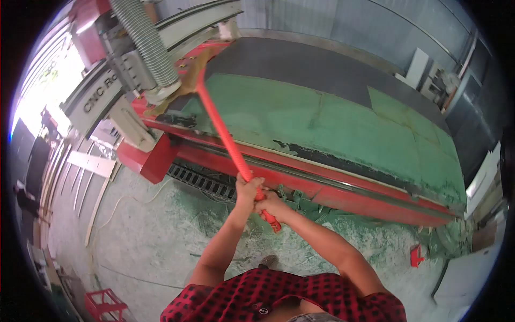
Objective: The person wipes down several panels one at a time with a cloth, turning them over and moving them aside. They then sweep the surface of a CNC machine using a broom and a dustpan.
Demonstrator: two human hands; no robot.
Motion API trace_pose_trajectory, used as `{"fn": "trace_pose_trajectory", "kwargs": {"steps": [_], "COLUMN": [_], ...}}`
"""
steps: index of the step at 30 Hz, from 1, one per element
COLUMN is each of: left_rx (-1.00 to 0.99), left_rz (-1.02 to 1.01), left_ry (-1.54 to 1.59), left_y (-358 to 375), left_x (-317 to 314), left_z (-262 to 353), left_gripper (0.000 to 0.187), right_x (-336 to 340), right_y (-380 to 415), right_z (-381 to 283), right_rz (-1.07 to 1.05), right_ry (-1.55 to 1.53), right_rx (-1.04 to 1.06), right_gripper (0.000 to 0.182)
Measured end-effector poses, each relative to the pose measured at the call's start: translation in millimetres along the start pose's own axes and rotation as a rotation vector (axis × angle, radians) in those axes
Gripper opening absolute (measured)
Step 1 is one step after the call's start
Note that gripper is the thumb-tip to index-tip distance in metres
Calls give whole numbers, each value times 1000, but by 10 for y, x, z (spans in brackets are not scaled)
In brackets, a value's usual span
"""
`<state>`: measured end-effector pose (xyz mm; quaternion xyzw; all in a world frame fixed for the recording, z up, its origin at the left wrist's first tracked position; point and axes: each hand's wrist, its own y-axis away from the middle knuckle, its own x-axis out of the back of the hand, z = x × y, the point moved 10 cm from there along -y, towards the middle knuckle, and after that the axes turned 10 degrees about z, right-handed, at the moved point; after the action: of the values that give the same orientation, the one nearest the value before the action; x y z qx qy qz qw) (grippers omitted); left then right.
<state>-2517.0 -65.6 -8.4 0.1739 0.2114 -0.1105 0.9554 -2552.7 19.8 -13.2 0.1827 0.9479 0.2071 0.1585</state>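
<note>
Both of my hands are wrapped round the red handle [225,137] of a broom. My left hand [248,190] grips higher up the handle. My right hand [272,205] closes round it just below, near the butt end. The handle slants away to the upper left. Its wide brownish head [189,85], slightly blurred, is over the left end of the CNC machine's bed, beside the ribbed grey hose [145,45]. Under the handle lies the green, dusty bed surface [268,107], with a dark grey sheet [300,61] behind it.
A white gantry [99,94] marked "CNC" stands at the left of the red machine frame [322,196]. A cable chain [201,181] runs below. Dust covers the floor [150,236]. A red stool [105,303] and a small red object [416,256] are there. Another person [29,204] is at far left.
</note>
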Motion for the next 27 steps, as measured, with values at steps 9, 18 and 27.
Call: {"fn": "trace_pose_trajectory", "kwargs": {"steps": [9, 18, 27], "left_rx": [147, 293, 609], "left_rz": [-28, -285, -647], "left_ry": [-190, -176, -272], "left_y": [-41, 1562, 3260], "left_x": [82, -546, -1270], "left_z": [-808, -1685, -2435], "left_gripper": [39, 39, 37], "right_x": [332, 1190, 1968], "right_y": [75, 1651, 3171], "right_z": [561, 974, 1448], "right_rz": [77, 429, 913], "right_ry": [-101, -136, -249], "right_rx": [-122, -6, 80], "right_gripper": [27, 39, 31]}}
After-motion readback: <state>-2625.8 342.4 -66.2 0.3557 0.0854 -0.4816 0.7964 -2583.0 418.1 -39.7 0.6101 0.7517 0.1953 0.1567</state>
